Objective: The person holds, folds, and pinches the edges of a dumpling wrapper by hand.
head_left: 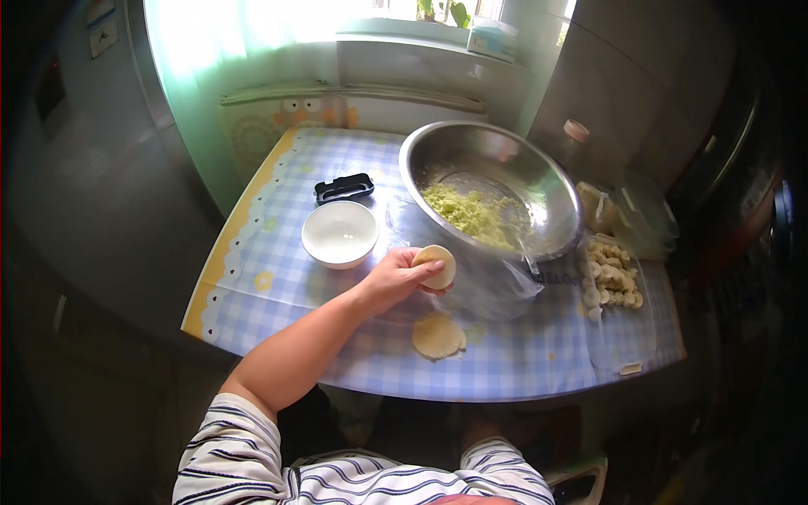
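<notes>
My left hand (412,273) holds a round, flat dough wrapper (434,265), the thumb pressed on its face. Below it, another flat dough round (438,336) lies on the checked tablecloth (353,362). Just left of the hand stands a white bowl (340,234). A big steel basin (551,198) with green chopped filling (471,215) and a utensil handle at its right side is behind and to the right of the hand. My right hand is not visible; only a striped sleeve shows at the bottom.
A black open-framed object (344,188) lies behind the bowl. Clear plastic film (488,290) lies in front of the basin. At the right, a tray area holds several small dough pieces (614,273), beside a clear container (644,215) and a pink-capped bottle (576,135).
</notes>
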Motion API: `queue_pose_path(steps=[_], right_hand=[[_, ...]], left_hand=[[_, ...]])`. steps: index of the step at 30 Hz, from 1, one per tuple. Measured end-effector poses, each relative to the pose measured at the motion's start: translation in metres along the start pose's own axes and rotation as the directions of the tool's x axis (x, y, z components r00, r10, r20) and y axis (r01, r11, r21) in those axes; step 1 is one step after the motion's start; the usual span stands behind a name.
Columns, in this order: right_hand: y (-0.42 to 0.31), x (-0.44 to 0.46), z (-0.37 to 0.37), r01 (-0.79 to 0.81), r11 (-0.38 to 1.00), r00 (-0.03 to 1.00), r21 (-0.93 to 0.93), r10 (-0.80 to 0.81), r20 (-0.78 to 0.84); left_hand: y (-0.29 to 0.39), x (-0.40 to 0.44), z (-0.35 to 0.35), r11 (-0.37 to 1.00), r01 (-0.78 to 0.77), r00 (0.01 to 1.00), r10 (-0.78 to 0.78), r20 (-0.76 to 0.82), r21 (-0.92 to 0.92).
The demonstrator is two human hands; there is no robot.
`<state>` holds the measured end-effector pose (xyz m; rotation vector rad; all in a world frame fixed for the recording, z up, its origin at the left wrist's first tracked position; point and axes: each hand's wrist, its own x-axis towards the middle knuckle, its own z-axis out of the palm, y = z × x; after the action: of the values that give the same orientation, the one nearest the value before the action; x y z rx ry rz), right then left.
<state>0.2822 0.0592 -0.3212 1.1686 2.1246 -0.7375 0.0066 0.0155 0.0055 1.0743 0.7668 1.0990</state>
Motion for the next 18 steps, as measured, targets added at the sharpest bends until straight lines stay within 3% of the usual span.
queue_pose_path(steps=[18], right_hand=[[-0.012,0.021,-0.017,0.008,0.999,1.000,-0.035,-0.008,-0.010]], left_hand=[[-0.005,0.003,-0.004,0.999,-0.020,1.000,0.020,0.017,0.026]])
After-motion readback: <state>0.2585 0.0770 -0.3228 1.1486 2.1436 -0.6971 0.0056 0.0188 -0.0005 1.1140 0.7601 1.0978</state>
